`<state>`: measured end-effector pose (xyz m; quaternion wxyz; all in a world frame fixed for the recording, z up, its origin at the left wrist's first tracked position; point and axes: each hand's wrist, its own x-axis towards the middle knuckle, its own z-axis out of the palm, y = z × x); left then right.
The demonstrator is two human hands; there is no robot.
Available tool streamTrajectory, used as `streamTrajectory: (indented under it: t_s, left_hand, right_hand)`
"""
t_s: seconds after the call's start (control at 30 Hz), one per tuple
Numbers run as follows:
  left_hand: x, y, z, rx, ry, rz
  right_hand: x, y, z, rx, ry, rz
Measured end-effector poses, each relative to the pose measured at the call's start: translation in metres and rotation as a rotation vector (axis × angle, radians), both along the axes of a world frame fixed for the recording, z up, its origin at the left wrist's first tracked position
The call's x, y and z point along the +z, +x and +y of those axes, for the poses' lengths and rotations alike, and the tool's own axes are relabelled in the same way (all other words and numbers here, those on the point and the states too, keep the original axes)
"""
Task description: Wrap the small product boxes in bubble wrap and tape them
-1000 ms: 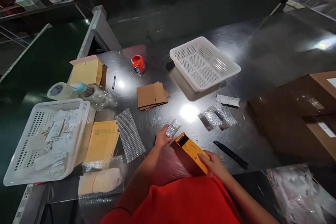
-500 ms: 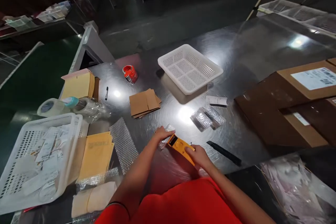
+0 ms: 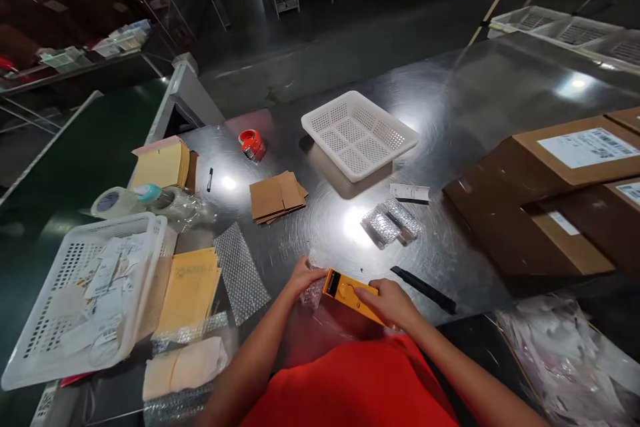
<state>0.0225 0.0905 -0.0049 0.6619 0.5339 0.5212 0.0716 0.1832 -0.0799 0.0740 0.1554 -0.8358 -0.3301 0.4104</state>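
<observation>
In the head view, my right hand (image 3: 395, 303) is wrapped round the near end of a flat orange hand tool (image 3: 345, 289) with a black window at its far end; its exact kind is unclear. My left hand (image 3: 304, 278) grips a small bubble-wrapped packet (image 3: 313, 293), thumb stretched to the tool's black end. What lies inside the packet is hidden. To the right of my hands is a long black tool like a box cutter (image 3: 424, 290). Beyond it lie bubble-wrapped packets (image 3: 390, 222) and a white paper slip (image 3: 410, 193).
An empty white basket (image 3: 357, 137) stands at the back. Cardboard pieces (image 3: 277, 197) and a red tape dispenser (image 3: 253, 145) lie left of it. Padded envelopes (image 3: 187, 287), a bubble wrap sheet (image 3: 240, 273) and a basket of slips (image 3: 43, 333) are left. Brown cartons (image 3: 495, 213) fill the right.
The camera view has turned slightly. Both hands have come a little nearer my body, and the orange tool now sits at a flatter angle beside the packet.
</observation>
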Motion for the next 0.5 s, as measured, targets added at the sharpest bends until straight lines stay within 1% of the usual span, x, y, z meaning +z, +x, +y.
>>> streamTrajectory:
  t_s: [0.1, 0.17, 0.23, 0.33, 0.43, 0.5]
  left_hand:
    - [0.006, -0.006, -0.009, 0.005, 0.092, 0.02]
    - [0.014, -0.009, -0.012, -0.002, 0.116, -0.006]
    - [0.026, -0.013, -0.011, -0.034, 0.155, -0.038]
    - [0.049, -0.016, -0.009, -0.107, 0.244, -0.064]
    - [0.068, -0.017, -0.013, -0.136, 0.336, -0.052]
    - [0.075, -0.014, -0.02, -0.126, 0.39, -0.033]
  right_hand:
    - [0.027, -0.004, 0.011, 0.07, -0.104, -0.107]
    - [0.046, -0.004, 0.018, 0.095, -0.132, -0.148]
    - [0.065, -0.001, 0.023, 0.113, -0.127, -0.166]
    - [0.091, 0.005, 0.021, 0.125, -0.12, -0.184]
    - [0.107, 0.009, 0.014, 0.106, -0.106, -0.208]
    - [0.113, 0.011, 0.008, 0.073, -0.088, -0.195]
